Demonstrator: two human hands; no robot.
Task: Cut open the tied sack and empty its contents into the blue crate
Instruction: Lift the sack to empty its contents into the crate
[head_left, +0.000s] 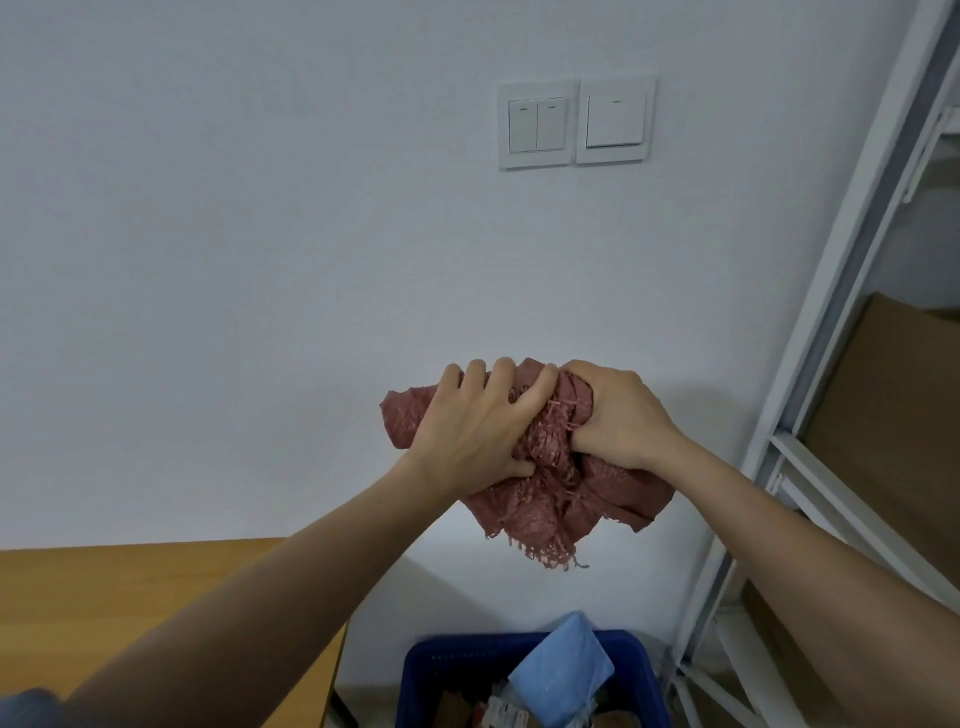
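Observation:
Both my hands hold a bunched dusty-red fringed cloth (540, 509) up in front of the white wall, above the blue crate (421, 675). My left hand (472, 421) wraps its fingers over the cloth's left side. My right hand (618, 415) grips the right side in a fist. Fringe hangs from the cloth's lower edge. The crate stands on the floor at the bottom middle and holds a light blue folded piece (563, 670) and several small packets. No sack or cutting tool shows.
A wooden table (130, 613) fills the lower left, its corner close to the crate. A white metal shelf rack (810, 395) with cardboard boxes (893, 441) stands at the right. Light switches (576, 122) sit on the wall above.

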